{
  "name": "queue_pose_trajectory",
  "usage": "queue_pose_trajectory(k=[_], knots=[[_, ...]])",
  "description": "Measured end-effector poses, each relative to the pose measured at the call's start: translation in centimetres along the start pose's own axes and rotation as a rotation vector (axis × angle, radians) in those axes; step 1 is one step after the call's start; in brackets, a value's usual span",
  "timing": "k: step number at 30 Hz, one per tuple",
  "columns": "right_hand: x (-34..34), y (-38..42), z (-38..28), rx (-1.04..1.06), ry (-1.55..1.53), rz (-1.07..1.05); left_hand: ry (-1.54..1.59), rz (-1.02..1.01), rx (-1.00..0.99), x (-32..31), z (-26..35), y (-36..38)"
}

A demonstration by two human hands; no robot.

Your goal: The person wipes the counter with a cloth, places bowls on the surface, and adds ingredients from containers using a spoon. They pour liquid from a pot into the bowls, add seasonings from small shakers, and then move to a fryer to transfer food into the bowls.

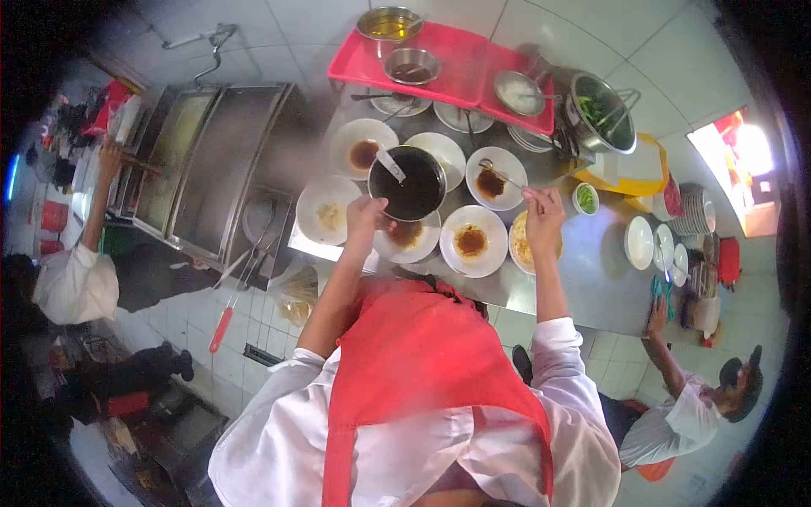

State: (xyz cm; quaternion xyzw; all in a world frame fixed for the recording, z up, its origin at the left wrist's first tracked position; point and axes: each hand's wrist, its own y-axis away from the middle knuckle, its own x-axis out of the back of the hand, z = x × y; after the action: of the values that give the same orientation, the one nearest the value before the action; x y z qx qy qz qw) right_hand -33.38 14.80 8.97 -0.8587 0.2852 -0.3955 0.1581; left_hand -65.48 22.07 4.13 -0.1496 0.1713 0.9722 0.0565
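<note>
Plating station, centre frame: dark-sauce pot and ladle in hand.
Left hand [365, 213] grips rim of the pot [407, 183], centre frame; right hand [541, 208] pinches ladle [498, 173] handle, bowl over sauced plate [496, 178], just right of pot.

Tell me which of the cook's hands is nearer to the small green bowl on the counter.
Right. The right hand, holding a spoon over a sauced plate, sits just beside the small green bowl. The left hand is across the plates, gripping the dark pot, much farther away.
</note>
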Motion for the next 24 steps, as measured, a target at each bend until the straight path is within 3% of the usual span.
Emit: queue_pose_trajectory(k=[4,12,13,15,19,21,24], knots=[[-1.8,-3.1,-4.6,-0.007,-0.229,-0.108,-0.024,-0.039,-0.010,0.3,0.0,0.4],[-8.2,-4.5,-9.3,0.109,-0.179,-0.441,0.021,-0.067,-0.005,0.6,0.5,2.2],[-9.0,-4.7,-9.8,0.114,-0.181,-0.448,0.026,-0.060,-0.006,0.7,0.4,2.4],[-10.2,-4.8,-11.2,0.467,0.054,-0.172,0.068,-0.047,0.025,1.1,0.1,2.7],[-11.1,-4.3,-15.8,0.613,0.139,-0.206,0.079,-0.026,0.023,1.7,-0.2,3.2],[-12.1,-3.0,-17.2,0.352,0.283,-0.702,0.055,0.017,0.017,1.9,-0.2,3.7],[-14.0,-1.7,-17.7,0.349,0.178,-0.740,0.074,0.031,-0.019,2.1,0.2,4.2]])
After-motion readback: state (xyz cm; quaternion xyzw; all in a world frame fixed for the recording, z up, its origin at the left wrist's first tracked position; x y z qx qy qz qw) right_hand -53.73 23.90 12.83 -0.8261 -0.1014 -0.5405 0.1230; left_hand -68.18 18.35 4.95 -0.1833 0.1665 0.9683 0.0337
